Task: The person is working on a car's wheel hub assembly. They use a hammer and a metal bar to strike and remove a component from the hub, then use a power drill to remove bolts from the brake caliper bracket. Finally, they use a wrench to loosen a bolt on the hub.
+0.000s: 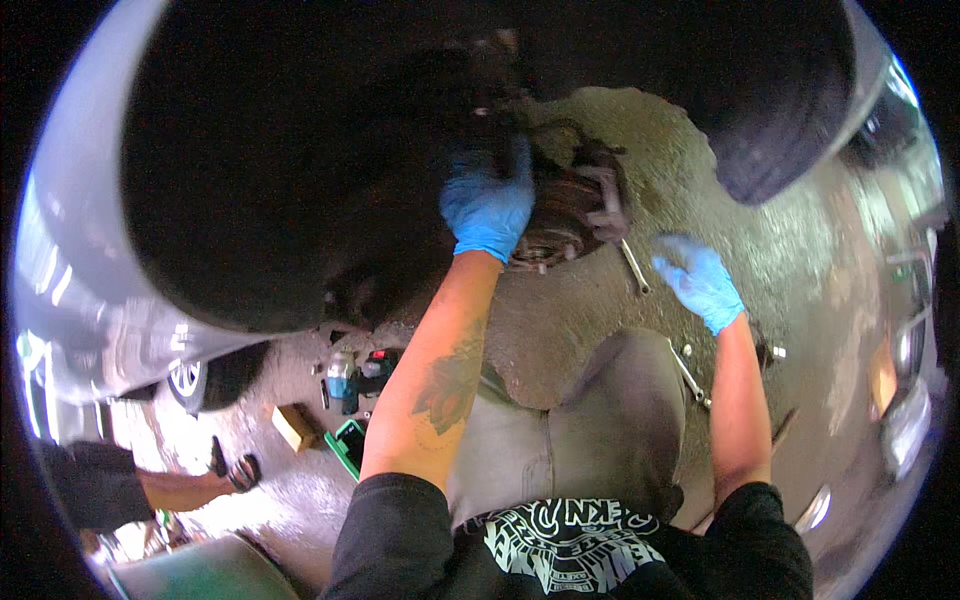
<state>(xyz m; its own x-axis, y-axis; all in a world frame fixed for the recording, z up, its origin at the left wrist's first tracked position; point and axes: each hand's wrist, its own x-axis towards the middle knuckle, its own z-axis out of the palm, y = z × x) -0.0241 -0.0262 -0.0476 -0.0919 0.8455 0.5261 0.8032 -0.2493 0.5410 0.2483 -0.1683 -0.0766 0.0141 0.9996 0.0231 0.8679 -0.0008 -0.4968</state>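
Gloved hands at a rusty brake (575,212) under a car's dark wheel arch (270,190).
The brake sits just past the view's centre toward 1 o'clock; the left hand (488,205) is close against its 9 o'clock side, fingers up in shadow, so whether that grip holds anything cannot be told. The right hand (698,285), at 3 o'clock, is blurred, its grip released and fingers spread; a wrench (635,268) lies on the floor (800,290) between it and the brake. The arch overhangs the work from 9 to 12 o'clock. Another wrench (692,382) lies beside the person's knee, near 4 o'clock. Toward 8 o'clock are a teal-and-black tool (343,385), a small box (293,428), a green case (341,456) and, farther out, another person's leg (185,490).
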